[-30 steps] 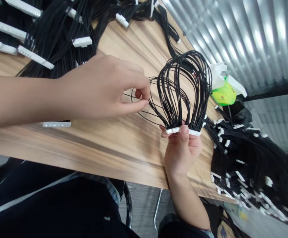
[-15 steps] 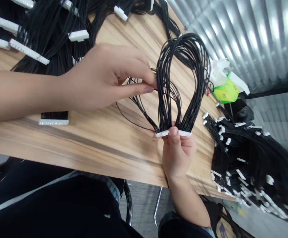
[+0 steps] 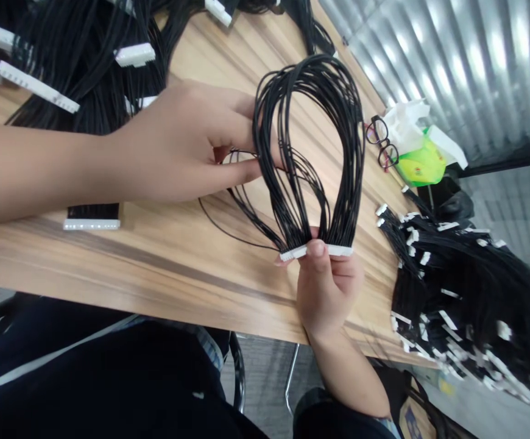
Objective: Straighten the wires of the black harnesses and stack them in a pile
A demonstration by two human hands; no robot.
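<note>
A loop of black wires (image 3: 306, 152) arches upward and away from the person, its long axis rising from a white connector (image 3: 315, 250) that lies crosswise. The right hand (image 3: 329, 292) comes up from below, thumb pressed on the connector, pinching it against the fingers behind. The left hand (image 3: 178, 143) reaches in from the side, level above the wooden tabletop (image 3: 178, 262), and seems to pinch some strands mid-loop, though the wires partly hide its fingertips.

The left hand (image 3: 173, 143) reaches in from the side, fingers (image 3: 242, 172) pinching, while the right hand (image 3: 329, 292) stands upright, gripping.
</note>
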